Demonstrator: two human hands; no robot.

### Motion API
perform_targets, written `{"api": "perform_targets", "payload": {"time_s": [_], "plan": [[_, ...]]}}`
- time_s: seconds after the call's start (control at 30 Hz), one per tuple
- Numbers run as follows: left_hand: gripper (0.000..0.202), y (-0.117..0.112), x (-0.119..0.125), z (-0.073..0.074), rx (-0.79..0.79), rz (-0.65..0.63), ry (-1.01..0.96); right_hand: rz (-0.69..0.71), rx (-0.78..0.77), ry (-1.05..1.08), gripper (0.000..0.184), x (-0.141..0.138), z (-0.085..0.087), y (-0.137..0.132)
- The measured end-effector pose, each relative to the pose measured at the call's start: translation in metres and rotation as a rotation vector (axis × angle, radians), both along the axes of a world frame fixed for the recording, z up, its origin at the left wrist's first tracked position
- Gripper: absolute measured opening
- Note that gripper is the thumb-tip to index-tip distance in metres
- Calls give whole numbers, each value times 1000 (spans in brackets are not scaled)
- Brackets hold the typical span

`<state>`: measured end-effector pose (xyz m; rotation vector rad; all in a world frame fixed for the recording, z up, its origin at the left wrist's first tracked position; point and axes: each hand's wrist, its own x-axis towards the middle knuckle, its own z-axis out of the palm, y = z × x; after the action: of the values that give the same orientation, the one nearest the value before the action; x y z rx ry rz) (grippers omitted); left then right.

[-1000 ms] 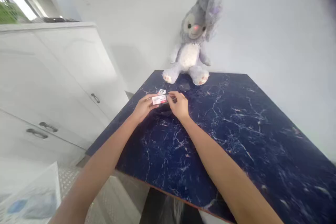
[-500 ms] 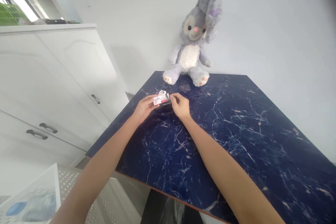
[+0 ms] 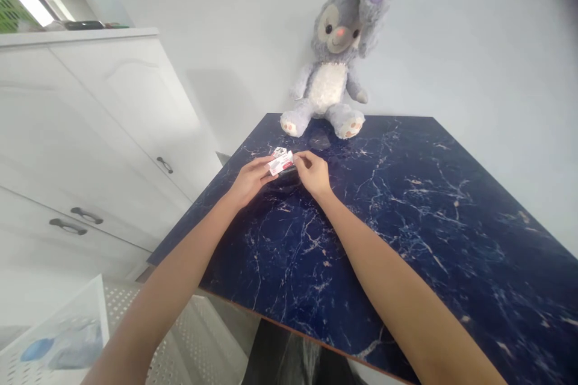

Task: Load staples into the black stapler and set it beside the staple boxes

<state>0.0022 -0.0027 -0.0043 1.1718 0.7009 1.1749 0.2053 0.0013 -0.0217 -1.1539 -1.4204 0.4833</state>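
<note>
Blue table below; box gripped between left hand's thumb and fingers, just beside the right hand. Right fingertips pinched, their hold unclear. Box slants more steeply than a second ago.

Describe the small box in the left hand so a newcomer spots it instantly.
Find the blue marbled tabletop with the grey plush rabbit. In front of the rabbit, the left hand holds a small white box. Its red patch and nearer position set it apart from the dark-marked white piece behind.
</note>
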Motion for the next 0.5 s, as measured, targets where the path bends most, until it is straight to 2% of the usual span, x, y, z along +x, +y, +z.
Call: {"api": "perform_targets", "payload": {"time_s": [0.33, 0.4, 0.5], "plan": [[30, -1, 0, -1, 85, 0, 63, 134, 53, -15, 20, -2, -1, 0], [31, 1, 2, -1, 121, 82, 74, 172, 22, -5, 21, -2, -3, 2], [29, 9, 0, -3, 205, 368, 76, 185, -42, 82, 28, -1, -6, 5]]}}
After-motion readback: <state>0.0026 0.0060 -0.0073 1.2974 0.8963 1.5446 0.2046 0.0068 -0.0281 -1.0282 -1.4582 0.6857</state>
